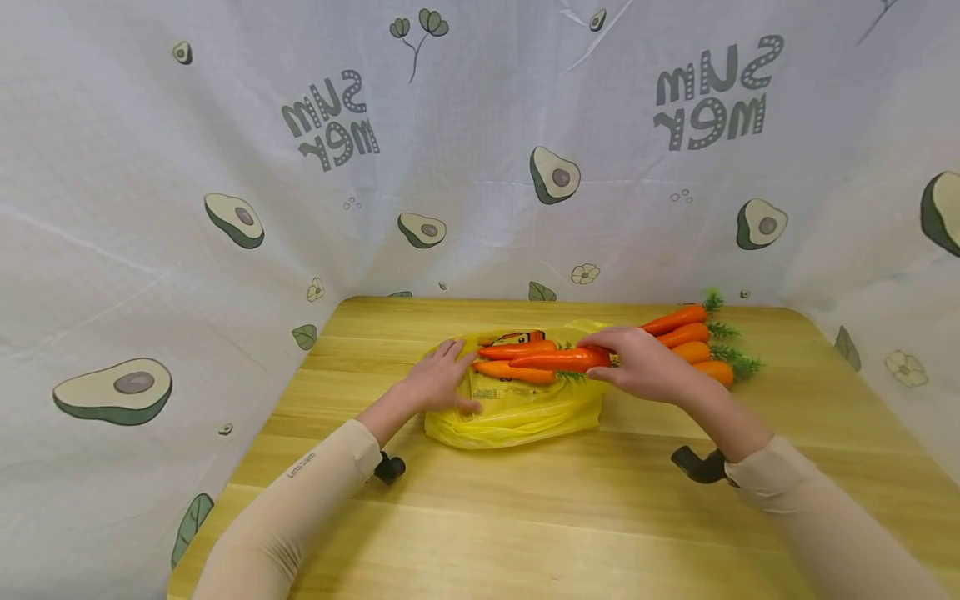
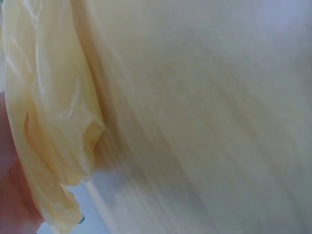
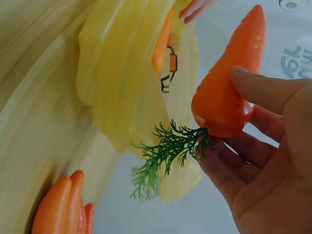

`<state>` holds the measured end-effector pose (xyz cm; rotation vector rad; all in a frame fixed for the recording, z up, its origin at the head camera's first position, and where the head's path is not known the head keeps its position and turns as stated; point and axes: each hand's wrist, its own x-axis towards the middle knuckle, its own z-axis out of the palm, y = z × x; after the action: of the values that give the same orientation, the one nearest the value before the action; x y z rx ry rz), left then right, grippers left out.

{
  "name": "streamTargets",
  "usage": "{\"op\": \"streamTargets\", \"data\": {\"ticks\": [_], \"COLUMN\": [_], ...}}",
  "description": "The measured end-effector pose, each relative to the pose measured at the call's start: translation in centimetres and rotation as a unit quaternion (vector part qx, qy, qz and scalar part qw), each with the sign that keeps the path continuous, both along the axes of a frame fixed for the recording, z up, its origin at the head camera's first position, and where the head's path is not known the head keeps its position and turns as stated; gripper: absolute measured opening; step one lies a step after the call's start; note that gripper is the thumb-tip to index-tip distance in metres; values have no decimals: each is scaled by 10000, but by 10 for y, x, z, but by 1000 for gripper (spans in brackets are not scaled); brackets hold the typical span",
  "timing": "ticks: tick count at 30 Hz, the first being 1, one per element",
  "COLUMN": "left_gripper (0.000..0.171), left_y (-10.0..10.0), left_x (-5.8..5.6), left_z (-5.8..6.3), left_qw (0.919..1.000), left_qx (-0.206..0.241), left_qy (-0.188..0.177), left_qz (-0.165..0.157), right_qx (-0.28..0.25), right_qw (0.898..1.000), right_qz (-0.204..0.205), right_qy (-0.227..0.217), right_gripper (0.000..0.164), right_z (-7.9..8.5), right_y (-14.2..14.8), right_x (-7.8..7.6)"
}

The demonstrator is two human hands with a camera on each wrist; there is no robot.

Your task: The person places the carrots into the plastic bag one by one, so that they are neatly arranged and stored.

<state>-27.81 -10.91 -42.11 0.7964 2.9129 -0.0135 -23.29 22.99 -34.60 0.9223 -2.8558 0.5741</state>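
The table (image 1: 525, 517) had its far edge a little way behind the yellow bag (image 1: 525, 425) and its left edge farther off, with a broad stretch of wood between the bag and me. To the right, 4 carrots (image 1: 687, 335) lay side by side, taking up room near the bag, their leafy ends to the right. My right hand (image 1: 645, 364) gripped the held carrot (image 1: 558, 360) near its thick, leafy end, thumb on 1 side and fingers on the other, over the bag. Its tip pointed left, its long axis running side to side, nearly along the far edge. Beside it, 2 lower carrots (image 1: 498, 369) also pointed left. My left hand (image 1: 441, 381), fingers spread, rested at the bag's left side.
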Motion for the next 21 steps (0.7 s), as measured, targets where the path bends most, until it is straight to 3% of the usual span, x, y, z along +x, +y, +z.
{"op": "streamTargets", "data": {"ticks": [13, 21], "left_gripper": [81, 88], "left_y": [-1, -2], "left_x": [6, 12], "left_z": [5, 1], "left_qw": [9995, 9999], "left_qx": [36, 116], "left_qy": [285, -80], "left_qz": [-131, -85], "right_qx": [208, 134], "right_qw": [9997, 9998], "right_qz": [100, 163], "right_qy": [35, -10], "right_gripper": [43, 43], "right_z": [-2, 3], "right_y": [-35, -61], "right_x": [-8, -12]}}
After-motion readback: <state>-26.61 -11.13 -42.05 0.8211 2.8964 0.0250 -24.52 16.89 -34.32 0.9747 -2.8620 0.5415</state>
